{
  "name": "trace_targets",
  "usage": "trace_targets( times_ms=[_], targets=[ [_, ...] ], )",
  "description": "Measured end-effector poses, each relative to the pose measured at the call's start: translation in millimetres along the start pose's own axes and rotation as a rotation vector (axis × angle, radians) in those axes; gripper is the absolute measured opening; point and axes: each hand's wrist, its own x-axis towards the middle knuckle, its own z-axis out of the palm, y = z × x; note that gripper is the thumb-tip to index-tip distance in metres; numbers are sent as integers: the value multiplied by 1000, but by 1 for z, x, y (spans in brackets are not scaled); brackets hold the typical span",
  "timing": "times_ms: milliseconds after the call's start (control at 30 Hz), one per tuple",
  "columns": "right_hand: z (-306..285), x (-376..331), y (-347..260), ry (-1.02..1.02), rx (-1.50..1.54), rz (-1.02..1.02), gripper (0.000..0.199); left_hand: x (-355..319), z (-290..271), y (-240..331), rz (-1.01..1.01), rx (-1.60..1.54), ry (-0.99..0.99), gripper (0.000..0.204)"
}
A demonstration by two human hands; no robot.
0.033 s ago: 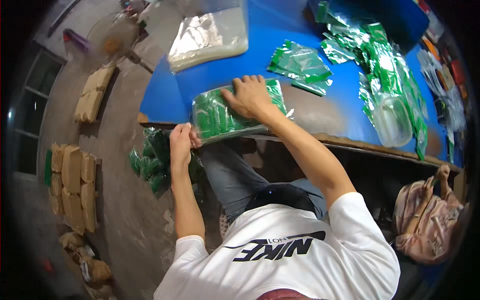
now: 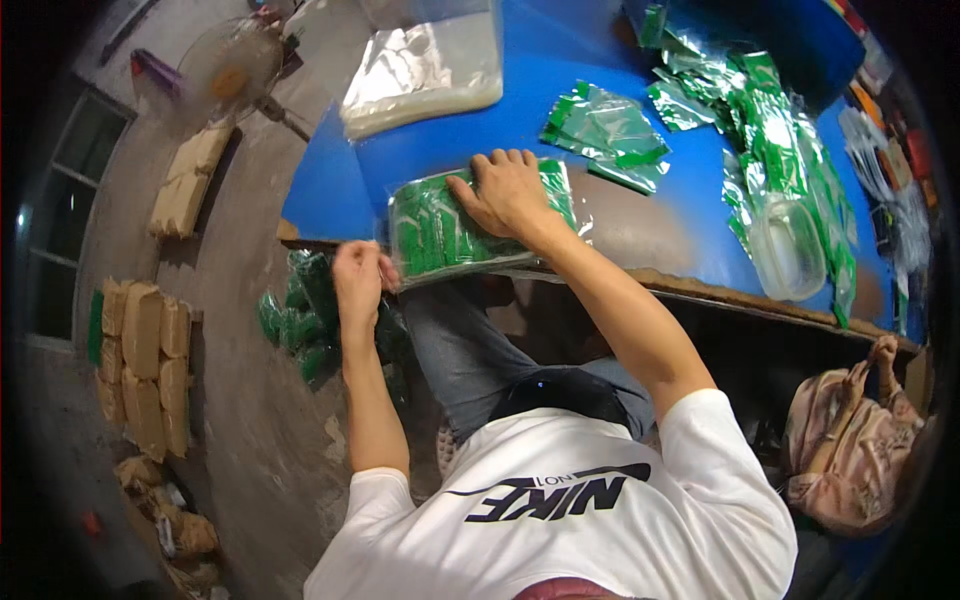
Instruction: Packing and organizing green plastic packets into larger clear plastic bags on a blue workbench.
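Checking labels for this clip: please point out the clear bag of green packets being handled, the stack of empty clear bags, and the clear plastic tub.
bag of green packets (image 2: 432, 232), head view, left half.
stack of clear bags (image 2: 420, 75), head view, top sheet.
clear plastic tub (image 2: 790, 248), head view, its side wall.

packet bundle (image 2: 440, 230) on table (image 2: 330, 190) edge | bag stack (image 2: 425, 70) behind | tub (image 2: 790, 250) right

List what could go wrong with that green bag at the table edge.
1. The clear bag of green packets overhangs the blue table edge; it may slide off if the right hand pressing on it lifts.
2. The left hand grips only its corner, so the thin plastic could tear or spill packets onto the green bags on the floor.
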Motion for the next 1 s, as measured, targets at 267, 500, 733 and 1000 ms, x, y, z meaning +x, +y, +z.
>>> trace_targets(
  times_ms=[267, 500, 733, 1000],
  targets=[
    [-3, -24, -6, 168, 77, -142, 35, 7, 71, 35, 628, 886, 204, 73],
    [-11, -53, 22, 483, 203, 275, 61, -26, 61, -25, 234, 489, 381, 85],
    [-14, -39, 8, 87, 751, 526, 70, -37, 36, -50, -206, -413, 205, 75],
    [-43, -45, 20, -139, 673, 31, 47, -54, -52, -91, -477, -869, -178, 71]
  ],
)
